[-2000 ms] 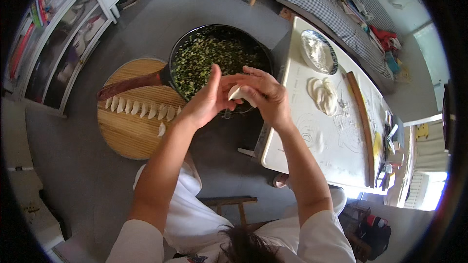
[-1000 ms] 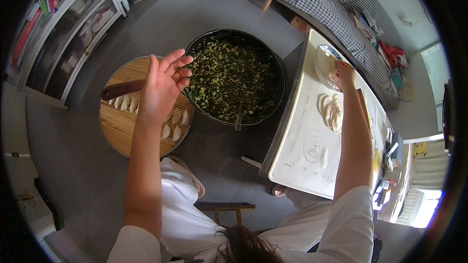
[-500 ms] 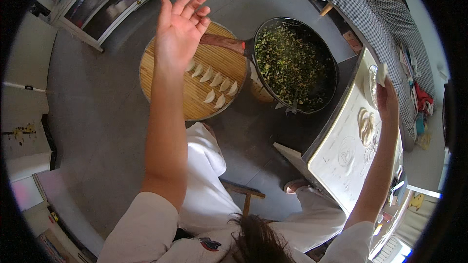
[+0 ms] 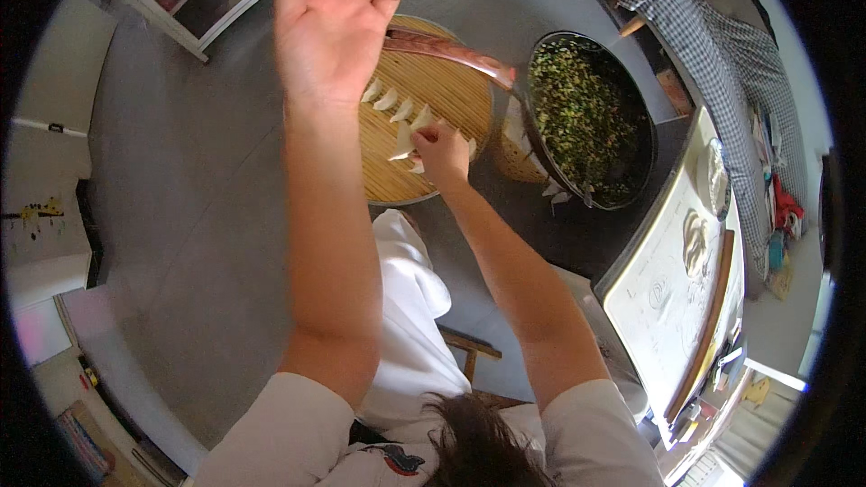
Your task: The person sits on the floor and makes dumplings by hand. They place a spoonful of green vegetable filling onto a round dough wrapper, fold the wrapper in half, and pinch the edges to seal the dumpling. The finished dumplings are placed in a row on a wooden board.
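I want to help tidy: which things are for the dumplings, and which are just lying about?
Likely part of it: dumplings, round board, pan, green filling, dough, bowl, long wooden rod.

Probably just lying about: checked cloth, red bundle.

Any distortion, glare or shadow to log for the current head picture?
Head view: black fisheye rim all round, bending the edges of the white table; head view: glare blows out patches at lower right; head view: left hand brightly lit, pan's right inner wall dark, dumplings partly hidden by the right hand.
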The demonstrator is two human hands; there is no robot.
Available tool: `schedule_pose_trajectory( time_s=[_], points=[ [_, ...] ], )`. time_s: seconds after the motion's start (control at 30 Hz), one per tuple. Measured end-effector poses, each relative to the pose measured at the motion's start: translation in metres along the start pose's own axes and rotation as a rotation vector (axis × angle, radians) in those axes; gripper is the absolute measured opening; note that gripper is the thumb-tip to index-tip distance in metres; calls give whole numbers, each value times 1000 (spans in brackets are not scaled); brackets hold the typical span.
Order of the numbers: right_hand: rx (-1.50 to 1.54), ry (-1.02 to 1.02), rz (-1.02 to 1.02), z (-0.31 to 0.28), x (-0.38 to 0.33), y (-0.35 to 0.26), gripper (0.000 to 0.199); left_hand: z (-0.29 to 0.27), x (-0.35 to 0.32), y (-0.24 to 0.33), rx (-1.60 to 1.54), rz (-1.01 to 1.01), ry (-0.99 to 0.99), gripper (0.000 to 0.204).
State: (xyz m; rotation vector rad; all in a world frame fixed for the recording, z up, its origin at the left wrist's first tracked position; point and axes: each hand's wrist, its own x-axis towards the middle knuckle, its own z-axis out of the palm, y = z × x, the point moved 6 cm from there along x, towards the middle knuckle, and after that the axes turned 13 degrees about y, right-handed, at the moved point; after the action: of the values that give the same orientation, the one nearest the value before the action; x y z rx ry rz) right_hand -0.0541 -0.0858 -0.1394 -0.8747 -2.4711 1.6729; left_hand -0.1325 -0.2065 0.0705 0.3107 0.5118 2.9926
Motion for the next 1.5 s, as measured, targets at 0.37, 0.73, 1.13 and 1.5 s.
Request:
schedule_pose_trajectory(
  time_s=[0.37, 0.73, 1.13, 1.5],
  points=[
    [-624, 77, 128, 45, 38, 78, 20, -4, 5, -20, -39, -36, -10, 47],
    [-351, 89, 134, 46, 37, 85, 19, -6, 10, -38, 52, -62, 61, 47],
    [251, 467, -223, -345, -70, -39, 19, 5, 2, -98, 315, -236, 111, 48],
    [-297, 585, -226, -566, -47, 95, 30, 17, -33, -226, 315, -624, 49, 37]
  ],
)
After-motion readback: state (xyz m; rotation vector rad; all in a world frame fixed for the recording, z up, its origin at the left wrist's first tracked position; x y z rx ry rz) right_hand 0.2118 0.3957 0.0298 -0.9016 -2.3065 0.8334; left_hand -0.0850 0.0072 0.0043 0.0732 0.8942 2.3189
